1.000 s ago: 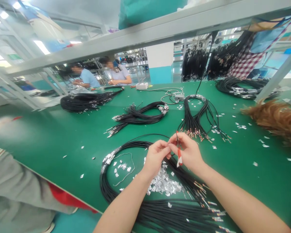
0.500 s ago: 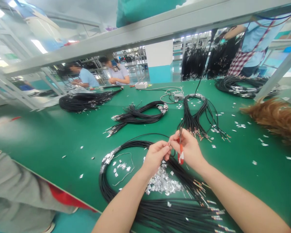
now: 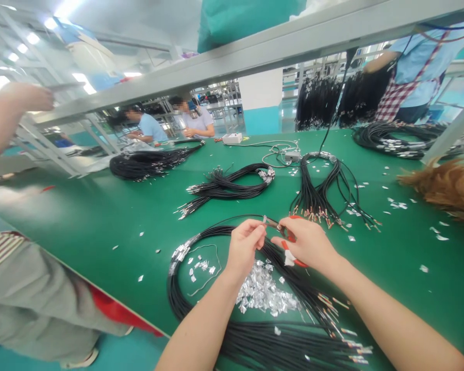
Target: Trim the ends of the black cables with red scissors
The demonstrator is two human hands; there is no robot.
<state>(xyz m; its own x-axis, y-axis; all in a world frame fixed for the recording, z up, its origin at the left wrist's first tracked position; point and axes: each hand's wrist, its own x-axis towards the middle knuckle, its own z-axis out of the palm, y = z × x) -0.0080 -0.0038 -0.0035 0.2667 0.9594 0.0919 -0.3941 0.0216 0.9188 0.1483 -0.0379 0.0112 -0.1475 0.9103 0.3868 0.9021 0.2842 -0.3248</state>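
Note:
My left hand [image 3: 244,246] is closed, its thumb and forefinger pinching a thin black cable [image 3: 232,218] near its end. A small silvery piece shows just above those fingertips. My right hand [image 3: 313,242] grips red-handled pliers [image 3: 290,253], whose narrow metal jaws point left and meet the cable end at the left fingertips. Whether the jaws are closed on it is too small to tell. Below both hands lies a looped bundle of black cables [image 3: 174,288] with silver wraps and bare coppery ends. Inside the loop is a pile of silver foil scraps [image 3: 268,291].
More black cable bundles lie farther back, one at centre [image 3: 232,193] and one at right [image 3: 319,190]. Foil bits dot the green table [image 3: 139,247]. Brown bristly material [image 3: 444,185] is at right. A grey shelf beam [image 3: 255,51] crosses above. Another person's arm [image 3: 19,111] is at left.
The pliers have turned from upright in my right hand to pointing left, with their jaws at the cable end. A co-worker's arm has come into view at the left.

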